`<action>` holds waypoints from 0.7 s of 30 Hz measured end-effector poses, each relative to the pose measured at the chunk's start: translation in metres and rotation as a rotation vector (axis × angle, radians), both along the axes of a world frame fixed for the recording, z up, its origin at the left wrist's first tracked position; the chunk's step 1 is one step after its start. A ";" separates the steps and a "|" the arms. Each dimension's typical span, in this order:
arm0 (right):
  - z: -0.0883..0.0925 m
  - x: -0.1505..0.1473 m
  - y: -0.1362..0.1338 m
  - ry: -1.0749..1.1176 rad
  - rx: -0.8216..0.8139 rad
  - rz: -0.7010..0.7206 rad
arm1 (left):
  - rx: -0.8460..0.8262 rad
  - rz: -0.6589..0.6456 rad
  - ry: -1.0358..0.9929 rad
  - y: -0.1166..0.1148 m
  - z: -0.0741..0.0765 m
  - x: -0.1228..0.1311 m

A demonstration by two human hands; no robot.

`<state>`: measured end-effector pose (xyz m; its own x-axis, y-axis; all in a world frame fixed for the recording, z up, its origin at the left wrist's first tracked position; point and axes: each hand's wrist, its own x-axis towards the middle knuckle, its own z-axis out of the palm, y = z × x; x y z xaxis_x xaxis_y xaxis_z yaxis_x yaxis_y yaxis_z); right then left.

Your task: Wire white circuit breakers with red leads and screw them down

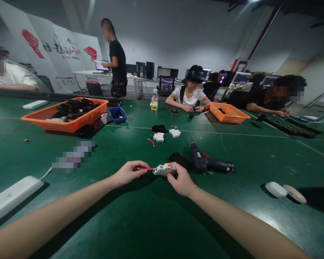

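Observation:
My right hand [181, 181] grips a small white circuit breaker [165, 168] with an orange tab, held just above the green table [140, 216]. My left hand [128, 173] pinches a thin red wire [145, 168] whose tip meets the breaker's left end. A black cordless screwdriver [205, 163] lies just beyond my right hand, with a black part [180, 159] beside it. Further back sit two more white breakers [159, 136] [175, 132], a black block [158, 128] and a loose red wire [151, 141].
An orange basket [67, 116] of black parts and a small blue bin [118, 114] stand at the left. Another orange basket [228, 113] sits far right. A white power strip [12, 196] lies near left, two pale oval objects [284, 190] at right. Several people sit or stand around.

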<state>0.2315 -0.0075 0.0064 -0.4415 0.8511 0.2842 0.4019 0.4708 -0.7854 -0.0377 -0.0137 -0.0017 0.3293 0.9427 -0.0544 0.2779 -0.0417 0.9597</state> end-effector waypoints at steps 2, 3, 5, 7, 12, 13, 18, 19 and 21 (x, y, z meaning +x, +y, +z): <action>0.001 0.000 0.000 -0.002 -0.005 -0.003 | 0.014 -0.004 0.024 0.000 0.000 0.000; 0.001 0.000 -0.001 -0.002 -0.008 -0.004 | 0.025 -0.009 0.035 0.000 -0.001 0.000; 0.001 0.000 -0.001 -0.001 -0.006 -0.004 | 0.049 -0.025 0.060 -0.001 -0.002 0.000; 0.000 0.000 -0.001 -0.008 0.023 -0.006 | 0.105 -0.030 0.092 -0.003 -0.002 -0.001; -0.004 0.000 -0.002 -0.037 0.112 0.011 | 0.363 0.000 0.235 -0.010 0.001 -0.001; -0.004 0.000 -0.002 -0.039 0.113 0.016 | 0.402 -0.004 0.266 -0.011 0.002 0.000; -0.001 0.000 -0.002 -0.062 0.116 0.019 | 0.525 -0.053 0.365 -0.016 0.004 0.000; -0.001 0.001 -0.002 -0.069 0.114 0.024 | 0.530 -0.058 0.374 -0.016 0.004 -0.001; -0.001 0.001 -0.001 -0.079 0.105 0.039 | 0.523 -0.065 0.388 -0.016 0.004 -0.001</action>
